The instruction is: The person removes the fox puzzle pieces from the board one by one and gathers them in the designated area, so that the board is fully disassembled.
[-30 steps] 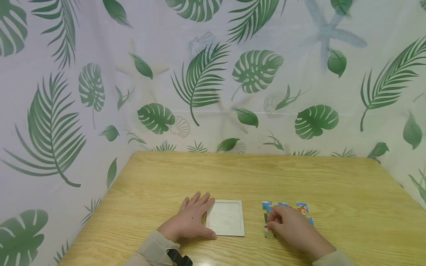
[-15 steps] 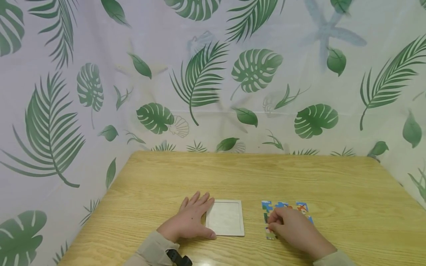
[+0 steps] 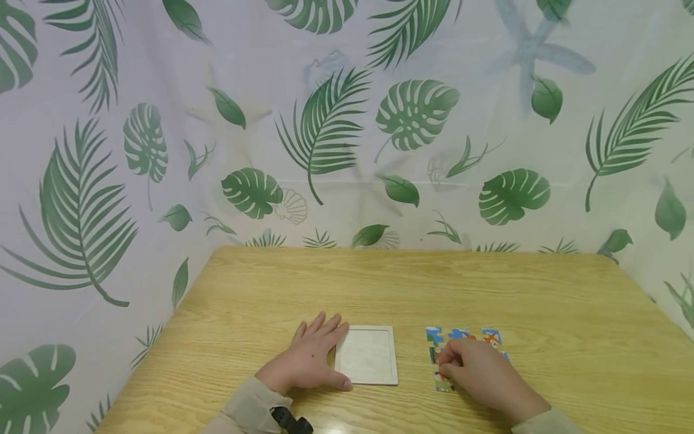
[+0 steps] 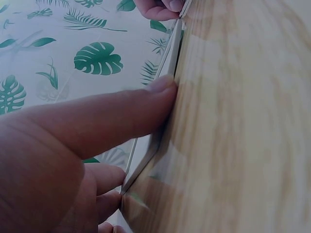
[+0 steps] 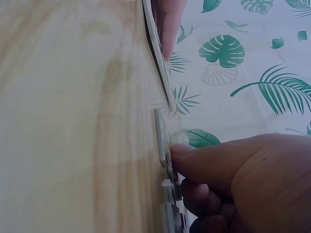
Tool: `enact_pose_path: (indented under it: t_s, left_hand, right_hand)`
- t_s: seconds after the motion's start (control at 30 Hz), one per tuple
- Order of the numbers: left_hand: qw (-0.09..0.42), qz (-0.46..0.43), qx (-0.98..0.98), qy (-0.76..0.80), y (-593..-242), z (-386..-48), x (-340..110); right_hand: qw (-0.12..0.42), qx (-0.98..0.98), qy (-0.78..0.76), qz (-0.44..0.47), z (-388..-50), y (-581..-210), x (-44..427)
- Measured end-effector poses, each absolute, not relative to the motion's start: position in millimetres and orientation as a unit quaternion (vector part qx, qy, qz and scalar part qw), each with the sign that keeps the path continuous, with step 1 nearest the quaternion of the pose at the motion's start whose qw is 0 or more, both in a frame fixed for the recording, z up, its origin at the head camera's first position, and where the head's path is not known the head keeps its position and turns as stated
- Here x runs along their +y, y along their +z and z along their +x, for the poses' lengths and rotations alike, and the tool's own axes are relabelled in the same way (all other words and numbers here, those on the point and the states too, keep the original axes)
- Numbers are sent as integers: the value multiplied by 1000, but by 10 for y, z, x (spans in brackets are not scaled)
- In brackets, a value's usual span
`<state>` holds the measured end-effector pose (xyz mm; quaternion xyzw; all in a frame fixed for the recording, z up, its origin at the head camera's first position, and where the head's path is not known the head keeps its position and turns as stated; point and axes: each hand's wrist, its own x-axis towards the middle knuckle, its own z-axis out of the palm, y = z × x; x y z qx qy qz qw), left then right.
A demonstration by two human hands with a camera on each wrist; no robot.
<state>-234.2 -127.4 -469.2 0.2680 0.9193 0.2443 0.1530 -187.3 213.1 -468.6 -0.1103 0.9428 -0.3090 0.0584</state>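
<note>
My left hand lies with spread, mostly straight fingers at the left side of a shallow, pale square puzzle tray. In the left wrist view its thumb touches the tray's near edge. My right hand bends over several colourful jigsaw pieces, to the right of the tray. Thumb and forefinger pinch a puzzle piece at the near left corner of the group. In the right wrist view this puzzle piece stands beside the thumb tip. The hand hides part of the group.
A light wood table carries everything. Behind and to the sides hangs a white curtain printed with green leaves. A piece with an orange animal lies at the group's far right. A black strap circles the left wrist.
My right hand has slid slightly right, and the near left corner puzzle piece has shifted a little right and toward me with it. The left hand and the tray stay put.
</note>
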Motion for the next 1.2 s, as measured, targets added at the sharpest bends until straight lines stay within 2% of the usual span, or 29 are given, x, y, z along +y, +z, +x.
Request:
enact_pose_path:
  t_s: [0.4, 0.9, 1.07, 1.2]
  left_hand:
    - [138, 280, 922, 228, -4752, -2378, -1228]
    - [146, 275, 922, 231, -4769, -2448, -1212]
    - [147, 275, 920, 236, -4765, -2408, -1240]
    - [149, 268, 919, 249, -4750, -2376, -1249]
  right_hand:
    - [58, 945, -303, -105, -1872, -4701, 2157]
    - [51, 936, -334, -97, -1928, -4686, 2242]
    - [52, 932, -350, -79, -1937, -4581, 2234]
    - [29, 937, -338, -77, -1968, -4471, 2276]
